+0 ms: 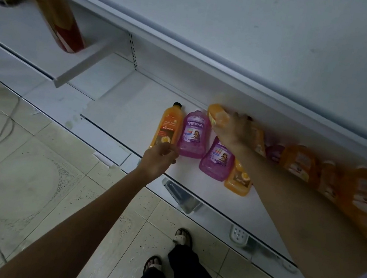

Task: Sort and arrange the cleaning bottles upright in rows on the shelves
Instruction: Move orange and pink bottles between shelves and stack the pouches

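The tall orange bottle [168, 126] is met at its near end by the left hand [158, 159], whose fingers [171, 149] are curled against the base. Whether they are closed round it cannot be told. The bottle is slim, with a black cap at its far end and a label that is orange above and dark below.

A second orange bottle [217, 116] is grasped by the right hand [234, 130], with the thumb seen under it on the near side and the fingers laid over its far side. It is squat, with a yellow label, is blurred, and is held at the back of the bottom shelf [136, 99], just under the lip of the upper shelf [242, 17].

Between the two hands a purple bottle [193, 135] is seen touching the tall orange one, its violet label printed with white characters. Just right of it, and nearer, a second purple bottle [218, 161] is partly covered by the right wrist. A small orange bottle [239, 181] is set against its right side. Further right, a blurred row of orange bottles [299, 162] is ranged along the shelf.
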A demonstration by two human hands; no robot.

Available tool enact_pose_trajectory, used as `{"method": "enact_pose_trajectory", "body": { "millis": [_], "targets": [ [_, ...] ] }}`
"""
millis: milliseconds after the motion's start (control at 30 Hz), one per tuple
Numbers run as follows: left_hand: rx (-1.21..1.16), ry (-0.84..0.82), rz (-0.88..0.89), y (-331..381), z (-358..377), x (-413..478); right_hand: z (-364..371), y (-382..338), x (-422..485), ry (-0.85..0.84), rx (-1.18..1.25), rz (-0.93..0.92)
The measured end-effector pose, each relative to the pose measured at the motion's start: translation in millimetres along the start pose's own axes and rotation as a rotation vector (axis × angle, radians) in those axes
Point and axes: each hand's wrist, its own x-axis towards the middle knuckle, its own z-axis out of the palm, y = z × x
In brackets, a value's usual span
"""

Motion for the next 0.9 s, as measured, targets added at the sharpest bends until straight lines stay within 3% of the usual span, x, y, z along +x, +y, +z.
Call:
{"method": "enact_pose_trajectory", "body": {
  "millis": [233,367,533,767,833,900],
  "targets": [
    [-0.086,-0.069,0.029,9.5,5.7,2.3,-4.2,32.0,-19.4,0.121,0.557,0.196],
    [-0.085,-0.117,0.069,20.7,14.5,-3.5,-12.7,46.8,-51.7,0.03,0.822,0.302],
    [-0.156,-0.197,-0.014,33.6,29.1,-19.6,-23.7,38.3,-95.3,-0.029,0.828,0.256],
    [-0.812,-0.407,-0.415,52.1,35.5,-31.3,-24.0,12.7,-143.6,0.08,0.418,-0.22],
    [-0.881,-0.366,-0.435,47.9,34.9,-29.7,-23.9,14.7,-142.0,-0.036,0.379,-0.299],
    [-0.816,-0.316,-0.355,37.9,31.8,-27.9,-29.3,17.5,-137.6,-0.253,0.558,-0.225]
  ]
}}
